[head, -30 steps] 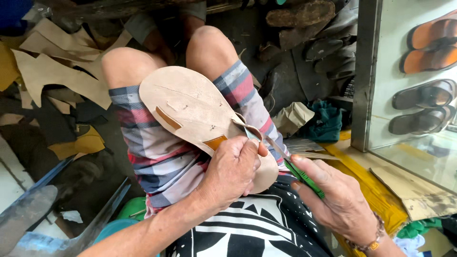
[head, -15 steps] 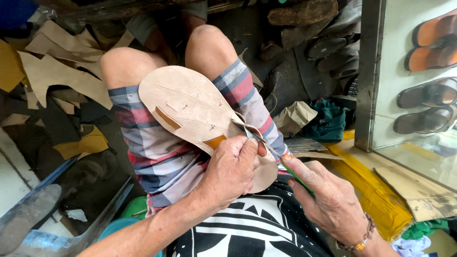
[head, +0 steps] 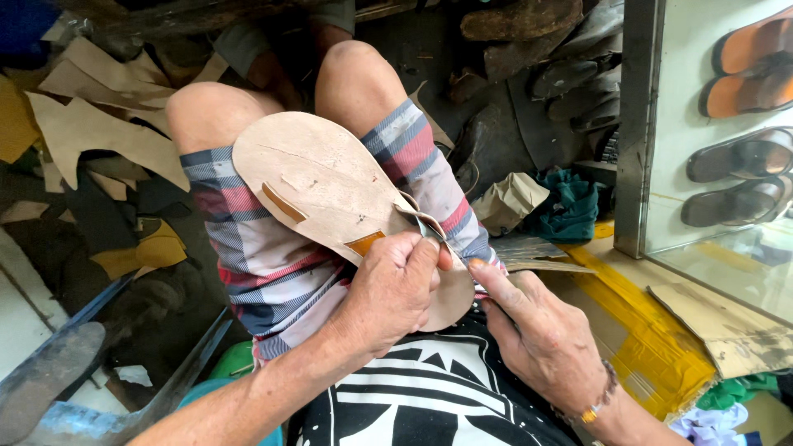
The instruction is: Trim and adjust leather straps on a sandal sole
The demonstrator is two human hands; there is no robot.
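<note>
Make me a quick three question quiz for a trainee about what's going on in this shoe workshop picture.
1. True or false: the leather sole rests on the person's lap.
2. Which hand grips the sole's edge near the small blade: A) left hand, B) right hand, C) neither?
3. What lies behind the glass of the cabinet at the right?

Key:
1. True.
2. A. The right hand only points a finger toward that spot.
3. Finished sandals, orange and dark ones.
</note>
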